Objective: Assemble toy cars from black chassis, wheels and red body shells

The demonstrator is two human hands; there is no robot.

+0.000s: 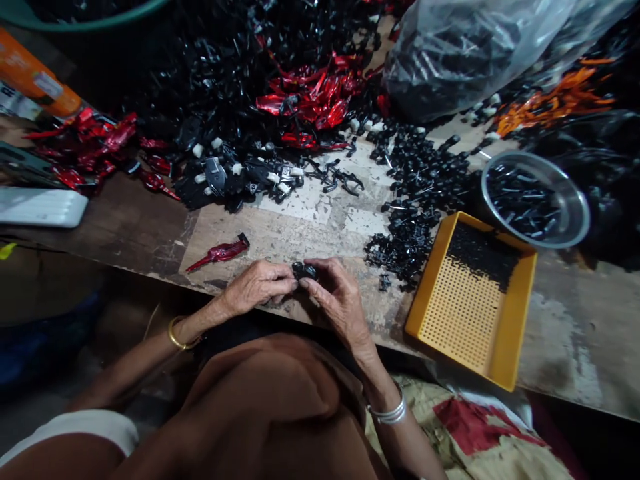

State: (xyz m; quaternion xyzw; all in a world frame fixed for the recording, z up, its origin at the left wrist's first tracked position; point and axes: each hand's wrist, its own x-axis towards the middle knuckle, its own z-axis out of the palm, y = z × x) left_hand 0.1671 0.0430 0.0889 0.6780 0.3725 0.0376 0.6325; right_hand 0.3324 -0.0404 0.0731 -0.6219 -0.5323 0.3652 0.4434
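A small black plastic part (304, 271) sits between my left hand (257, 287) and my right hand (336, 300), held in the fingertips of both, just over the table's near edge. A little left of my left hand lies a glossy red plastic piece with a black end (219, 252), not touching either hand. Close to my right hand, a spill of small black plastic parts (400, 247) covers the worn wooden table (150, 247). The held part's exact shape is hidden by my fingers.
A yellow perforated tray (475, 300) with black parts stands right, beside a steel bowl of black pieces (535, 200). Farther back are heaps of black and red plastic parts (300, 87), a clear plastic bag (465, 53) and orange pieces (555, 100).
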